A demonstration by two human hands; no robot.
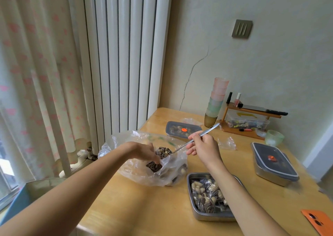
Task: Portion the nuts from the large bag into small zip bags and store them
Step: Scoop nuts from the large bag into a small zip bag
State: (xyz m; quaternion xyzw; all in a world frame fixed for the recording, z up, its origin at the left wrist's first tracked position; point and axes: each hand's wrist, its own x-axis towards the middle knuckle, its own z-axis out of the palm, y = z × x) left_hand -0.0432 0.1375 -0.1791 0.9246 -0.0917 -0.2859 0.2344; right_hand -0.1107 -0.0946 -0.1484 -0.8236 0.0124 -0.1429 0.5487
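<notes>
Small zip bags (207, 194) partly behind a forearm (239, 190), orange phone (319, 221) half off-edge

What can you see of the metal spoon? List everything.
Long, slim, shiny metal spoon, tilted: handle end up and right, bowl down-left over the open large bag. The bowl is heaped with striped sunflower seeds. The right hand pinches the handle around mid-length. Whether the bowl touches the bag is unclear.

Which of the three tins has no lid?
The near tin: it lies open with filled bags inside. The back tin and the right tin carry grey lids.
</notes>
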